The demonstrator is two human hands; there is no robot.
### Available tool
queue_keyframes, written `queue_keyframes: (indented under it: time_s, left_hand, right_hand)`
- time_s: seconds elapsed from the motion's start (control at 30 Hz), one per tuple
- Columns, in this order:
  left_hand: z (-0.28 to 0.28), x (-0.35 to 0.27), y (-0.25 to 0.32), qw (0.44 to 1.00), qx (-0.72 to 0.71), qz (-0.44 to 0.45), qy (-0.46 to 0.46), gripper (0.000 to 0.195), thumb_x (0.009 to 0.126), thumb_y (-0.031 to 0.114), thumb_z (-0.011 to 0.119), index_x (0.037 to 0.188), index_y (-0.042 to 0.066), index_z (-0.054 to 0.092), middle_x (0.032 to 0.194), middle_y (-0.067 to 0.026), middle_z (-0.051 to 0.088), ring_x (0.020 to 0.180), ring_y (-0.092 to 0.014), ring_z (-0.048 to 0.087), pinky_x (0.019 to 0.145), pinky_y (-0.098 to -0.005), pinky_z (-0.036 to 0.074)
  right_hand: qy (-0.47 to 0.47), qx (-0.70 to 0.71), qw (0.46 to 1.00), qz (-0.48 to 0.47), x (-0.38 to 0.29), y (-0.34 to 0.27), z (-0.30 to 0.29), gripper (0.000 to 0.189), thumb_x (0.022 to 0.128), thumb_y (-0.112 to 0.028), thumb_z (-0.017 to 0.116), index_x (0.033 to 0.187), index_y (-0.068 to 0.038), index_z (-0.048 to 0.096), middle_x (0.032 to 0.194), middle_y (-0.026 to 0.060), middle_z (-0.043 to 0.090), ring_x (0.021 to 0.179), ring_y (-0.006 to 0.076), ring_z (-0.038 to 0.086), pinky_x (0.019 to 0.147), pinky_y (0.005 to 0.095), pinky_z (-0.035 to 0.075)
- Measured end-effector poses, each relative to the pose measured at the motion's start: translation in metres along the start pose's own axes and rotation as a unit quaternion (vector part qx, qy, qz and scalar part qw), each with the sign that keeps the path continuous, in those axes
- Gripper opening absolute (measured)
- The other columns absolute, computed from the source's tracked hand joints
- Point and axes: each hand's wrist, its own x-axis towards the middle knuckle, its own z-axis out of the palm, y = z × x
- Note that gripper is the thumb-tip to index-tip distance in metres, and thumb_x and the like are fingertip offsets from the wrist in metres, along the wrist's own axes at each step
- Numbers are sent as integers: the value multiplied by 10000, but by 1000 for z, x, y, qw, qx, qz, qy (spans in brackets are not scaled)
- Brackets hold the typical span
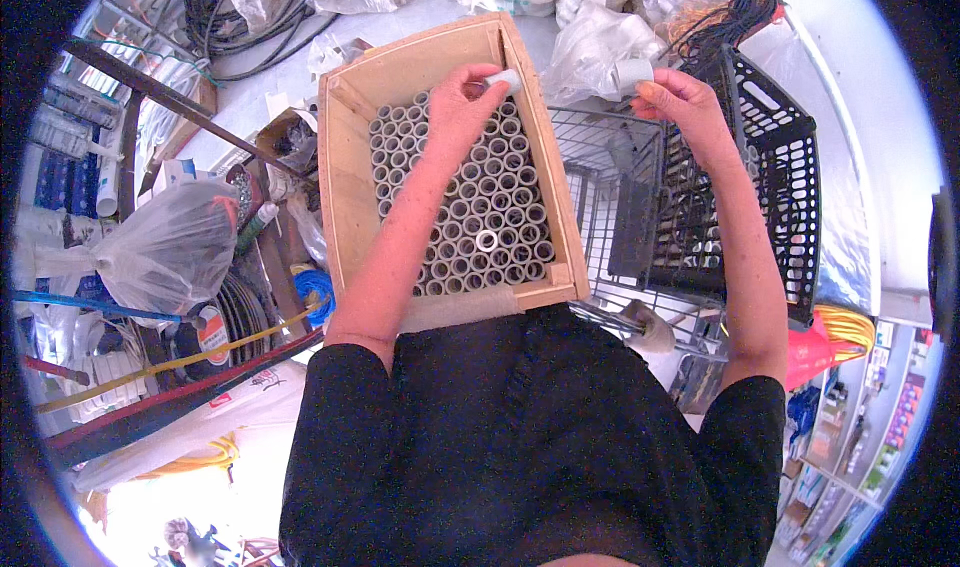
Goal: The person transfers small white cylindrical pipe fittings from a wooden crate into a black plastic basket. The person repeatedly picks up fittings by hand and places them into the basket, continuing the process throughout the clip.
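Before me a wooden box (452,49) holds many short grey plastic pipe pieces (489,184) standing on end in close rows, with one whiter ring (487,241) among them. My left hand (463,109) reaches over the far end of the box and grips a small pale pipe piece (504,81) between thumb and fingers, near the right wall. To the right, beyond the box's side, my right hand (681,106) pinches a wider white plastic pipe fitting (634,76) above a wire basket. My left forearm hides part of the rows.
At the right stand the wire basket (589,192) and a black plastic crate (776,184). Clear plastic bags (600,46) and a black cable coil (217,19) lie along the back. A metal bar (180,106) and a knotted plastic bag (172,244) are at left.
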Motion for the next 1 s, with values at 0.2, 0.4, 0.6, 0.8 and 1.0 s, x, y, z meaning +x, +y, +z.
queue_keyframes:
  time_s: [0.2, 0.4, 0.6, 0.8, 1.0]
  left_hand:
    - [-10, 30, -70, 954, 281, 101, -9, 301, 756, 168, 764, 1023, 48, 693, 937, -140, 640, 846, -273, 646, 803, -370, 530]
    - [7, 42, -118, 925, 353, 128, -51, 339, 755, 228, 782, 1044, 81, 682, 1041, -190, 650, 984, -382, 628, 874, -444, 511]
    - [25, 47, -109, 902, 401, 41, -151, 330, 842, 304, 694, 1070, 65, 690, 1041, -226, 667, 936, -405, 655, 837, -482, 526]
    - [21, 53, -131, 913, 366, 37, -177, 292, 920, 254, 571, 1148, 110, 682, 1063, -203, 685, 982, -369, 661, 872, -470, 522]
    - [15, 52, -131, 933, 321, 37, -162, 299, 936, 205, 538, 1193, 107, 657, 1089, -187, 684, 1023, -373, 649, 893, -462, 516]
  right_hand:
    - [-39, -27, 999, 20, 5, 3, -7, 280, 935, -213, 667, 1133, -15, 665, 996, 31, 695, 873, 123, 670, 809, 285, 551]
    - [-30, -37, 998, 27, 8, 6, -8, 269, 933, -196, 666, 1129, -11, 670, 987, 27, 696, 852, 114, 672, 784, 270, 553]
    - [-18, -44, 998, 33, 3, 2, -7, 269, 932, -205, 665, 1120, -13, 677, 983, 22, 694, 848, 105, 669, 770, 267, 555]
    - [-35, -64, 997, 23, 5, -1, -5, 262, 930, -216, 667, 1105, -22, 684, 970, 8, 686, 850, 95, 660, 763, 264, 552]
    - [-30, -67, 997, -1, 4, 0, 0, 262, 916, -294, 685, 1012, -52, 718, 838, -5, 688, 748, 71, 625, 700, 245, 526]
